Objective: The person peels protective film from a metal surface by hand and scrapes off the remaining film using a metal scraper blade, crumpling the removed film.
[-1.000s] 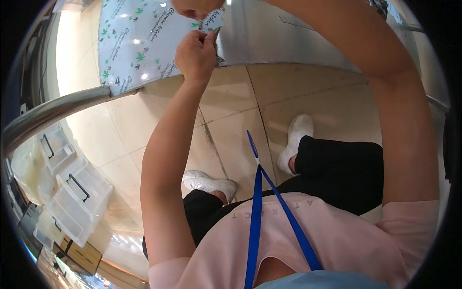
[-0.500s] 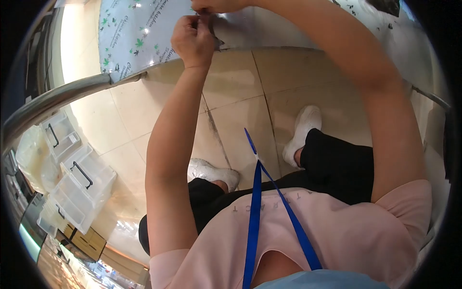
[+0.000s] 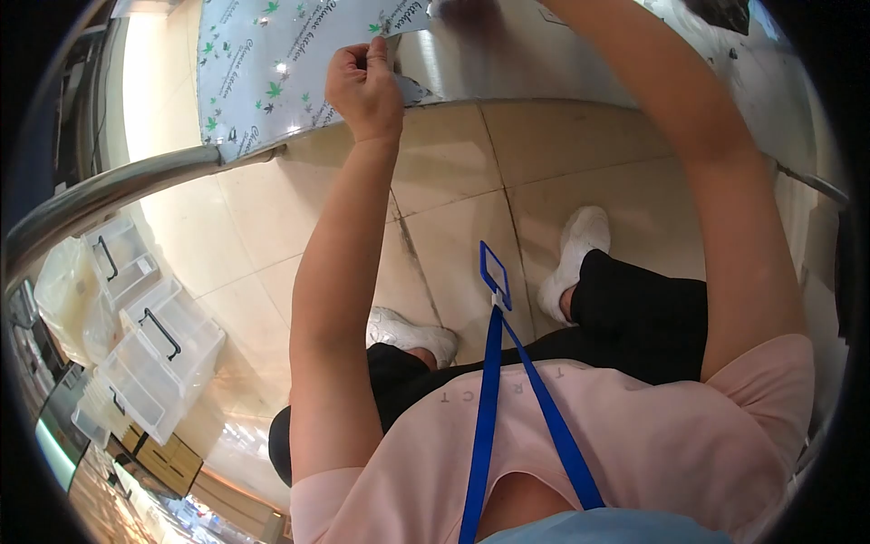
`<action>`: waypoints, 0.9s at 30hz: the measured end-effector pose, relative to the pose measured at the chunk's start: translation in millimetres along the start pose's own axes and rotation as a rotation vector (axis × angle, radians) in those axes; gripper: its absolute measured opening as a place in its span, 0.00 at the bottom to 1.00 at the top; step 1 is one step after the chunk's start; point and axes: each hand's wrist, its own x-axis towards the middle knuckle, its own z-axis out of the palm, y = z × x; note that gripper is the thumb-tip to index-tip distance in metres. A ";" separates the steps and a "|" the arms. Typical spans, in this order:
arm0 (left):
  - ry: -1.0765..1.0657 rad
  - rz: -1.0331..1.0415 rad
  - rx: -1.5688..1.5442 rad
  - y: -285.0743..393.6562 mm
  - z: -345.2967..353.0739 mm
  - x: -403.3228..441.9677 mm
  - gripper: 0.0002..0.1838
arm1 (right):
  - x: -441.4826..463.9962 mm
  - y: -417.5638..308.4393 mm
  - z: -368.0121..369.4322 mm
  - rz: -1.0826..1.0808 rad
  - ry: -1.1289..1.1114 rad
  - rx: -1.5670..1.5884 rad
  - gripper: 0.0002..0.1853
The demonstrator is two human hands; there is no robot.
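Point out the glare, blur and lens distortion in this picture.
Head view: small glare spots on the printed film; in the head view, a dark blurred patch on the bare metal, perhaps a reflection; also in the head view, black corners frame a rounded image, and the rail looks curved, probably from the lens.

Your right forearm (image 3: 671,72) is cut off at the far edge, leaving your right hand out of sight. Your left hand (image 3: 364,95) hides the part of the printed film (image 3: 258,59) it pinches. The counter's (image 3: 521,68) far side is cut off; the dark patch (image 3: 467,18) there is too blurred to identify. Your lanyard (image 3: 483,426) covers some shirt lettering (image 3: 453,397).
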 end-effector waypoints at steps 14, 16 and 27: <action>-0.151 0.047 -0.088 -6.6 -21.3 6.3 0.09 | -6.8 -87.8 -4.9 -0.182 0.297 0.485 0.08; -0.128 0.111 -0.061 -8.5 -22.6 4.4 0.09 | -4.7 -86.6 -9.8 -0.208 0.251 0.418 0.08; -0.056 0.205 0.071 -2.7 -54.6 23.2 0.08 | 16.1 -98.6 -39.7 -0.271 0.322 0.413 0.10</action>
